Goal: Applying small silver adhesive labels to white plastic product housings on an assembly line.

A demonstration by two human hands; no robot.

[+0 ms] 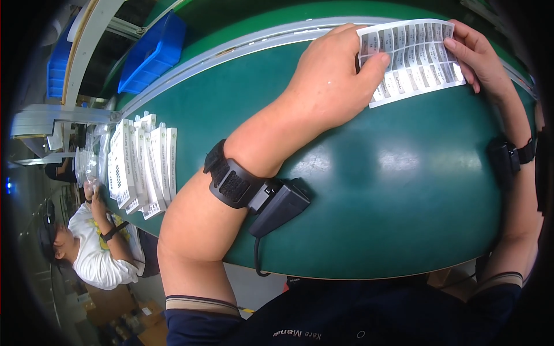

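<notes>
A sheet of labels [412, 57], white with rows of small silver-grey printed stickers, is held up above the far right part of the green table [358, 207]. My left hand [340, 75] grips its left edge, the thumb lying over the front and the other fingers hidden behind. At the sheet's right edge my right hand [476, 55] pinches it, thumb in front and fingers behind. The sheet is slightly tilted and bent. Each of my wrists carries a black strap with a small black device; a cable hangs from the left one.
Several slim white boxes [144, 164] stand in a leaning row on the table's left. Beyond the metal rail at the far edge sits a blue bin [153, 52]. A co-worker [107, 242] in a white shirt handles clear plastic bags [89, 161] at the left.
</notes>
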